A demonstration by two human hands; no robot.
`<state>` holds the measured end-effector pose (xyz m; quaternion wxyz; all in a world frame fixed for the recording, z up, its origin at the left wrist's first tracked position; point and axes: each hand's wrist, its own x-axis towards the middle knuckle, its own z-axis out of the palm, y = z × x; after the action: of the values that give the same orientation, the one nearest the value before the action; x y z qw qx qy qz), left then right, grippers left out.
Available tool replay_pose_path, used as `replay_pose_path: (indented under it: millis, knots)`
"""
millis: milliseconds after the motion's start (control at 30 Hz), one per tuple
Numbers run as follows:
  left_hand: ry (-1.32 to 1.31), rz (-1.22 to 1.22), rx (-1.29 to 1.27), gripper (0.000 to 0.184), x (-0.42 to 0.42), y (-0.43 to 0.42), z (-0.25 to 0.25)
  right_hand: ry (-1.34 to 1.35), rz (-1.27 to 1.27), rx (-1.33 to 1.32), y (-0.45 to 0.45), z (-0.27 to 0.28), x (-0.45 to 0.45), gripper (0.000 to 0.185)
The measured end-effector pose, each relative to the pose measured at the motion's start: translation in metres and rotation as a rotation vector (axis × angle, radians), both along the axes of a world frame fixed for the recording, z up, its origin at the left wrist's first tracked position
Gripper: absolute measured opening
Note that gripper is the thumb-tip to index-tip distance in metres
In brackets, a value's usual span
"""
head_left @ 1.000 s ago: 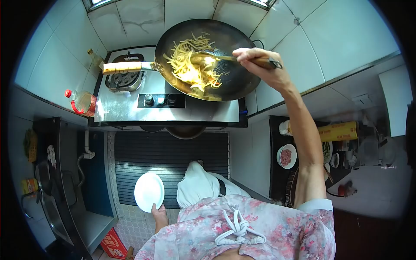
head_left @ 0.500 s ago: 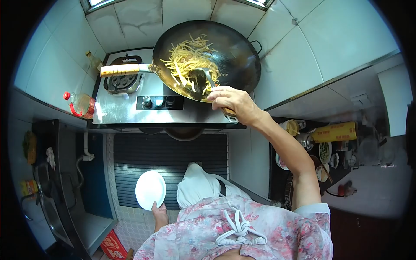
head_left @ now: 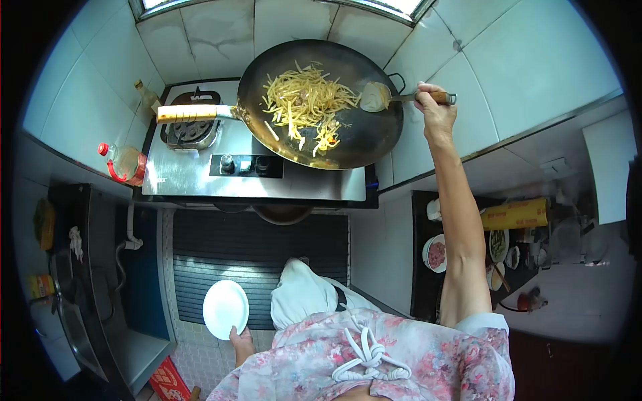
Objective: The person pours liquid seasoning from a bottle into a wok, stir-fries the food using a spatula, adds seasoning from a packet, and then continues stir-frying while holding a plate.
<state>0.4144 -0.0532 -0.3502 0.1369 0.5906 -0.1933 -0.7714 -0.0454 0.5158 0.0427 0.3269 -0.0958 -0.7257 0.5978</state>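
Note:
My right hand is closed round the wooden handle of a metal spatula, whose blade lies over the right side of a big dark wok. Pale yellow shredded strips, perhaps potato, are heaped in the left and middle of the wok, with a smaller clump at its near side. The wok sits on the right of a steel gas stove, its wrapped handle pointing left. Low on the left, my left hand grips a white plate by its rim; nothing lies on the plate.
An oil bottle with a red cap and a smaller glass bottle stand left of the stove. To the right, a dark counter carries a bowl of pink meat, a green-filled dish and a yellow box. A sink is at left.
My right hand has swung the spatula from the wok's near edge to its right side, out of the strips. My left hand still holds the plate, slightly lower.

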Motion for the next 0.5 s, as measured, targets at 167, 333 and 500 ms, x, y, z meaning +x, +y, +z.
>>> replay_pose_path:
  millis: [167, 333, 500]
  knots:
    - [-0.061, 0.065, 0.024, 0.043, 0.016, -0.005, -0.021, -0.084, -0.035, -0.398, 0.018, -0.031, -0.051, 0.021]
    - [-0.054, 0.073, 0.04, 0.045, 0.012, 0.001, -0.016, -0.014, 0.278, -0.463, -0.01, -0.047, -0.103, 0.016]
    - [-0.032, 0.07, 0.071, 0.044, 0.006, 0.003, -0.009, 0.021, 0.704, -0.022, -0.049, -0.018, -0.112, 0.007]
